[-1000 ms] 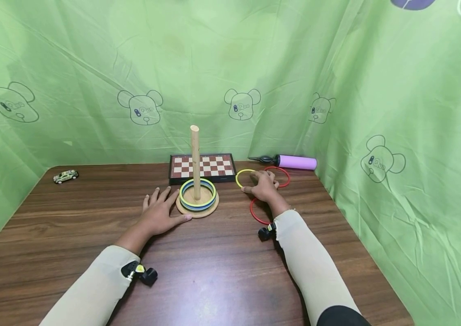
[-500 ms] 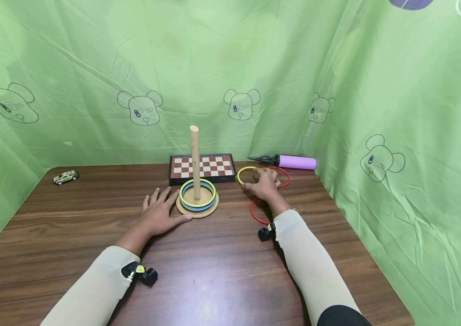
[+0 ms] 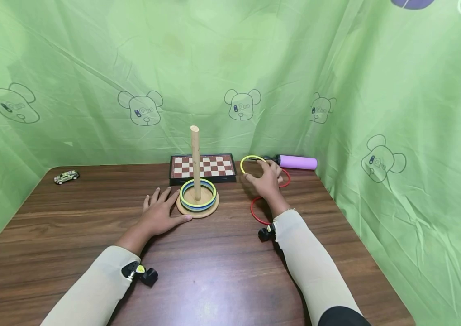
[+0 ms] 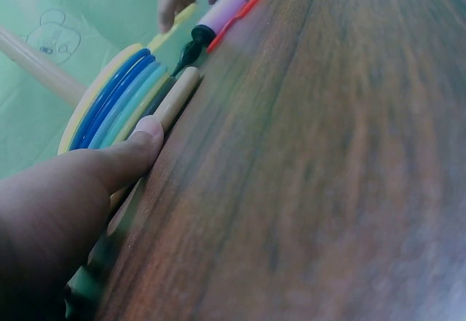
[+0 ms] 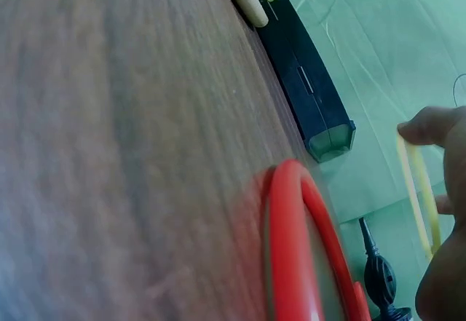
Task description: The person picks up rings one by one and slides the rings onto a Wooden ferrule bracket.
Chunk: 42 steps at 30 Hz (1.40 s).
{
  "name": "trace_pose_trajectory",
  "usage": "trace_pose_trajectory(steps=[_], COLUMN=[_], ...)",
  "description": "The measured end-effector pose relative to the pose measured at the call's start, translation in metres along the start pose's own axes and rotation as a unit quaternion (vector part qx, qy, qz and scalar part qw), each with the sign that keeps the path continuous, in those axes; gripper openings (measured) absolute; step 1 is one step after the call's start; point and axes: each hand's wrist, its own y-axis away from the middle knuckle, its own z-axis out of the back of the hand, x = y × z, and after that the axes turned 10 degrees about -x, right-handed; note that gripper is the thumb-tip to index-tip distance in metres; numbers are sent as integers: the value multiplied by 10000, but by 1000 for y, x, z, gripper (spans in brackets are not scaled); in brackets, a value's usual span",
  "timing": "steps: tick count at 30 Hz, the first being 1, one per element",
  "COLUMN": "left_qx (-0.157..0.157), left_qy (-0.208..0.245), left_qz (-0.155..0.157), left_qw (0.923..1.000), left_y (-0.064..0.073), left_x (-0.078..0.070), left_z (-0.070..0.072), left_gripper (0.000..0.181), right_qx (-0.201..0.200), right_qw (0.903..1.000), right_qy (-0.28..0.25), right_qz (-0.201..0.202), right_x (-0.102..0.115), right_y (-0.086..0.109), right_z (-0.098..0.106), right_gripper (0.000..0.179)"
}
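Observation:
A wooden ring-toss peg [image 3: 196, 158] stands upright on its round wooden base [image 3: 214, 209]. Several yellow and blue rings [image 4: 120, 102] are stacked low around it. My left hand [image 3: 159, 217] lies on the table with fingers spread, its thumb [image 4: 149, 133] and index finger touching the base's near-left rim. To the right, my right hand [image 3: 268, 181] pinches a yellow ring [image 3: 241, 165] between thumb and fingers. That ring is tilted up off the table, as the right wrist view shows. Below and behind this hand are two red rings [image 3: 252, 210], partly hidden by it.
A checkered game board [image 3: 223, 166] lies behind the peg along the back edge. A purple hand pump [image 3: 297, 162] sits at the back right, close beyond the right hand. A toy car [image 3: 66, 177] stands far left. Green curtain [image 3: 189, 68] hangs behind and at the sides.
My right hand has lifted the yellow ring from the table, and the ring has tilted up and shifted slightly right. The left hand and peg stay where they were.

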Motion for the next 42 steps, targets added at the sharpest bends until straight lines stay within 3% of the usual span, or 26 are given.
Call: trace_pose_trajectory(steps=[8,13,29,42], left_qx=[-29,-17,-58,8], left_qy=[-31,-5,-6,39], left_qz=[-7,-24,-43,9], left_qw=[10000,10000,10000,10000], left_y=[0,-1,0,0], left_x=[1,2,3,4], left_z=[0,-1,-5,-4], left_gripper=[112,112,113,113], right_qx=[1,62,469,779], right_qw=[9978,9965,9928,9880], right_qy=[-493,-495,-796,-842], right_qz=[452,677,760,1031], right_x=[16,27,67,113], right_y=[3,4,13,4], right_z=[3,4,8,25], right_gripper=[69,68,68,64])
